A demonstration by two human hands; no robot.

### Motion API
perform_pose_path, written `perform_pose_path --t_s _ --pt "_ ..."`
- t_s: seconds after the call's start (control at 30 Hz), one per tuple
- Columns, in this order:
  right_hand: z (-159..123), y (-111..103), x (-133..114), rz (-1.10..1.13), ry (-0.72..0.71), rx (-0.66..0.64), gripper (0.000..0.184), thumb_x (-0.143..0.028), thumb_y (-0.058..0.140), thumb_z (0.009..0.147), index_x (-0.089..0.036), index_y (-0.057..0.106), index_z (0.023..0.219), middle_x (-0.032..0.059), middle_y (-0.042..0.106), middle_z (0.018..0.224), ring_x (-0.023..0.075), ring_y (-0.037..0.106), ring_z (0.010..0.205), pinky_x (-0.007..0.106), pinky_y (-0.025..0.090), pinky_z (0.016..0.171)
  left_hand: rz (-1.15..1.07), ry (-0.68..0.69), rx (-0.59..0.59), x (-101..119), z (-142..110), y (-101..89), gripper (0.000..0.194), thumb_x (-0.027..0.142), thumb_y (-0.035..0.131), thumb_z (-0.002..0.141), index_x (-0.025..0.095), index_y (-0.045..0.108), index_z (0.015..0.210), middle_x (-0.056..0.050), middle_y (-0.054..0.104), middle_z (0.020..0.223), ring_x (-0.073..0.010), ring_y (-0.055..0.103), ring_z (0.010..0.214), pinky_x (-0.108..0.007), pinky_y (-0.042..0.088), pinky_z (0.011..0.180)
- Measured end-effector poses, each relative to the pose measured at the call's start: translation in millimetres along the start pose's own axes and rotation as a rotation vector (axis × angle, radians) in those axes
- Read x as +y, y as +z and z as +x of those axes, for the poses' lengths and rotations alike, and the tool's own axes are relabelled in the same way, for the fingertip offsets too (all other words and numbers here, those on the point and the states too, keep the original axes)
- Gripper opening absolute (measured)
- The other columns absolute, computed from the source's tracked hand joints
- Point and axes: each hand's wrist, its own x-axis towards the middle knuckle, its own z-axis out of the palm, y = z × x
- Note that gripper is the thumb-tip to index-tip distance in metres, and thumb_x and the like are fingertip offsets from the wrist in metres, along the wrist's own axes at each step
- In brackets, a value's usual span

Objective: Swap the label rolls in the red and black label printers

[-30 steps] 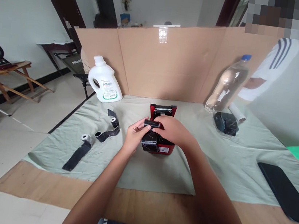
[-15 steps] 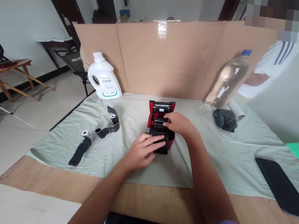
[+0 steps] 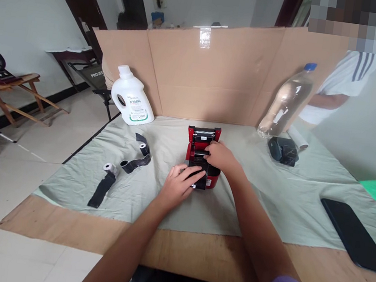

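Observation:
A small red-and-black printer stands on the cloth with its lid tipped up at the back. Inside it sits a dark roll. My right hand reaches in from the right, its fingers closed on the roll's right end. A black strip hangs over the printer's front. Across this strip lies my left hand, fingers stretched out and apart. The fingertips of the right hand are partly hidden within the printer.
Left on the cloth lie several small rolls with black strips. A white jug and a clear bottle stand by the cardboard screen. At right are a dark wrapped device and a phone. Another person stands behind.
The black strip at the printer's front has shifted left, baring more of the red front. My left hand has moved slightly up; my right fingers are further in, covering more of the roll.

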Motion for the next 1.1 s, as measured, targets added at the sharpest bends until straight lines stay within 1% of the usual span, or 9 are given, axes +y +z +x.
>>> perform_pose_path --t_s 0.13,0.3,0.4,0.47,0.6,0.83,0.93,1.0,1.1 --pt "1.5 -4.2 6.6 0.068 0.014 -0.016 0.014 -0.019 0.063 0.085 -0.019 0.076 0.090 0.0118 0.074 0.106 0.0313 0.062 0.111 0.035 0.050 0.085 -0.005 -0.014 0.007 1.3 0.0 1.8 0.060 0.004 0.049 0.088 0.027 0.063 0.141 -0.006 0.066 0.138 -0.0260 0.050 0.112 -0.041 0.042 0.102" --pt "-1.0 -25.3 32.2 0.429 -0.037 -0.089 0.020 -0.034 0.062 0.087 -0.022 0.076 0.078 0.0025 0.074 0.083 0.0244 0.067 0.087 0.033 0.051 0.081 -0.006 -0.027 -0.006 2.7 0.2 1.2 0.065 0.003 0.047 0.085 0.029 0.062 0.143 -0.006 0.065 0.139 -0.0263 0.052 0.114 -0.041 0.043 0.100" --pt "-0.5 -29.4 39.9 0.509 0.122 0.067 0.025 -0.041 0.060 0.087 -0.019 0.074 0.087 0.0060 0.075 0.093 0.0247 0.066 0.089 0.036 0.050 0.083 0.001 -0.029 -0.013 3.7 0.5 0.2 0.067 0.003 0.047 0.084 0.030 0.062 0.143 -0.007 0.066 0.137 -0.0265 0.053 0.114 -0.042 0.042 0.099" --pt "2.4 -25.3 39.4 0.544 0.224 0.222 0.033 -0.039 0.062 0.084 -0.017 0.070 0.107 0.0100 0.073 0.111 0.0233 0.065 0.090 0.038 0.051 0.086 0.007 -0.027 0.002 4.8 0.8 -0.2 0.066 0.002 0.046 0.084 0.030 0.063 0.142 -0.006 0.067 0.136 -0.0264 0.053 0.112 -0.041 0.042 0.098" --pt "9.4 -14.4 34.6 0.785 0.148 0.323 0.060 -0.030 0.055 0.081 -0.022 0.052 0.140 0.0105 0.063 0.136 0.0190 0.064 0.090 0.039 0.052 0.088 0.001 -0.017 0.033 7.4 1.5 -0.4 0.063 0.002 0.046 0.085 0.029 0.064 0.140 -0.005 0.068 0.134 -0.0260 0.053 0.110 -0.040 0.042 0.094" --pt "11.5 -13.3 31.8 0.941 0.129 0.403 0.043 -0.045 0.049 0.085 -0.019 0.067 0.116 0.0064 0.069 0.103 0.0192 0.062 0.083 0.033 0.052 0.075 -0.008 -0.047 -0.014 12.5 1.8 -0.8 0.062 0.006 0.047 0.089 0.032 0.060 0.144 -0.007 0.067 0.133 -0.0261 0.052 0.113 -0.040 0.042 0.090" --pt "4.2 0.0 26.6 0.969 0.155 0.528 0.037 -0.050 0.050 0.087 -0.019 0.069 0.091 0.0048 0.067 0.085 0.0189 0.060 0.078 0.034 0.052 0.076 -0.015 -0.037 -0.016 14.2 2.0 -0.7 0.064 0.005 0.047 0.088 0.033 0.059 0.144 -0.007 0.067 0.133 -0.0268 0.052 0.113 -0.040 0.043 0.089" --pt "-5.7 17.8 24.5 0.958 0.162 0.646 0.029 -0.044 0.053 0.086 -0.019 0.067 0.081 0.0053 0.066 0.087 0.0195 0.061 0.084 0.034 0.052 0.081 -0.018 -0.026 -0.004 15.2 2.0 -0.7 0.067 0.004 0.048 0.086 0.033 0.059 0.145 -0.007 0.067 0.133 -0.0272 0.052 0.113 -0.041 0.043 0.088" --pt "-22.6 51.1 28.2 0.943 0.186 0.712 0.031 -0.037 0.058 0.081 -0.022 0.068 0.106 0.0090 0.063 0.121 0.0210 0.061 0.102 0.037 0.054 0.089 -0.005 -0.015 0.011 16.8 2.1 -0.8 0.063 0.004 0.048 0.087 0.032 0.060 0.143 -0.006 0.068 0.132 -0.0266 0.053 0.112 -0.041 0.043 0.087"
